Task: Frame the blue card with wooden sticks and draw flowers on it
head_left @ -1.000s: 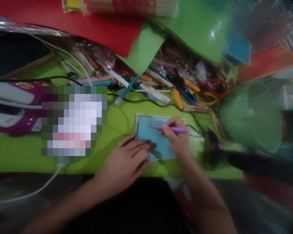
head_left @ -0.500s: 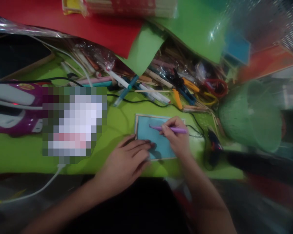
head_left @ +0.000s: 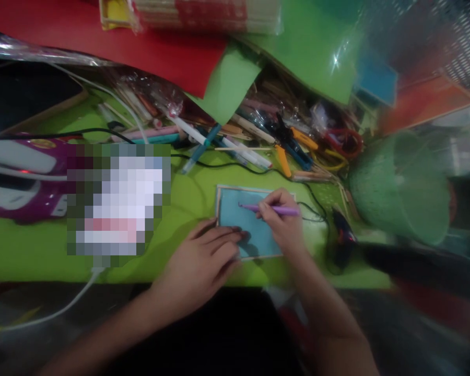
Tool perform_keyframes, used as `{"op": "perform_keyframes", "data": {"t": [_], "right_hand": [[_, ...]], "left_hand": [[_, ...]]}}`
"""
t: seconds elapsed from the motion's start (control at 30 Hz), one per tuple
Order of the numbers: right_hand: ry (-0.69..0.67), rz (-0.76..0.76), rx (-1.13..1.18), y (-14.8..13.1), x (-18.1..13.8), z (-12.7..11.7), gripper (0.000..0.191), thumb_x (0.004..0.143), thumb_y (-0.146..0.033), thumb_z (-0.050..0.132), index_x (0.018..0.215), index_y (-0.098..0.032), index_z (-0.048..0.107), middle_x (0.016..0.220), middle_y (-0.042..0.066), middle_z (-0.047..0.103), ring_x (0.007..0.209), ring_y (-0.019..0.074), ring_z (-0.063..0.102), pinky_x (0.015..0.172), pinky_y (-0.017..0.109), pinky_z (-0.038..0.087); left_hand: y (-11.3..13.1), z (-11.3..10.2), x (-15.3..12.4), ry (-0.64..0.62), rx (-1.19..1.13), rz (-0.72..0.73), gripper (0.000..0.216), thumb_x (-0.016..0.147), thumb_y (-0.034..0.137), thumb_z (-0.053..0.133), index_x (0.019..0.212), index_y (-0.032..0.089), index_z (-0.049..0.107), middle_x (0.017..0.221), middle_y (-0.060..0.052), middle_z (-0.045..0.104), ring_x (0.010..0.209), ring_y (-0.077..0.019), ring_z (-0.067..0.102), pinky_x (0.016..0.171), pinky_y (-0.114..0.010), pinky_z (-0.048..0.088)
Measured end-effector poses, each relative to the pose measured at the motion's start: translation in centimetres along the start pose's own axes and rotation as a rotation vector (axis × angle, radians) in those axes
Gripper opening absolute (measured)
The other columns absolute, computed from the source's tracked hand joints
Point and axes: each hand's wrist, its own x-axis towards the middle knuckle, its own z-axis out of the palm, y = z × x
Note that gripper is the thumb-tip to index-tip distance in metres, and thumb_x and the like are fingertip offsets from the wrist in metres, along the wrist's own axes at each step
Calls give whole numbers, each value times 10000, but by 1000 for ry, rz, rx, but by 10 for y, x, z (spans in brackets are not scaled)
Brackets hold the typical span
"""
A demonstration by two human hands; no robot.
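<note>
A blue rectangular panel [head_left: 235,209], edged with thin wooden strips, lies on the green table in front of me. My right hand [head_left: 284,219] grips a purple pen [head_left: 284,210] in a pinch, its tip at the upper left part of the blue surface. Whether the tip touches cannot be made out for certain. Resting over the panel's lower left side, my left hand [head_left: 209,256] has its fingers stretched out, with their tips on the blue face. The panel's lower left corner is hidden under that hand.
Pens and sticks lie behind the panel, along with orange-handled pliers [head_left: 293,149]. At right are a green basket [head_left: 399,188] and a dark glue gun [head_left: 342,235] with its cord. A blurred-out phone-like object [head_left: 121,203] and a purple power strip [head_left: 31,203] are at left.
The camera view has shifted slightly, so the table things sit a little lower. Both hands and the pen keep almost the same place on the panel.
</note>
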Motion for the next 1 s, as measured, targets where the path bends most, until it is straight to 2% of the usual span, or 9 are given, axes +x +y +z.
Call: {"op": "perform_keyframes", "data": {"t": [0.23,1.0], "right_hand": [[15,-18,-19,1,0,1,152,849,-302,672,748,-242,575,633,-45,599,585,135,557,562,270,452],[37,-27,-11,3,0,0,146,844,-311,660,750,-240,575,625,-49,597,579,128,554,566,266,447]], "left_hand": [[0,0,1,-1,12,9,159,1061,278,530,953,211,625,1261,-39,782,1191,-235,719,1138,-507,464],[-1,0,0,4,23,19,131,1068,274,522,1014,212,623,1281,-31,775,1187,-237,720,1124,-509,457]]}}
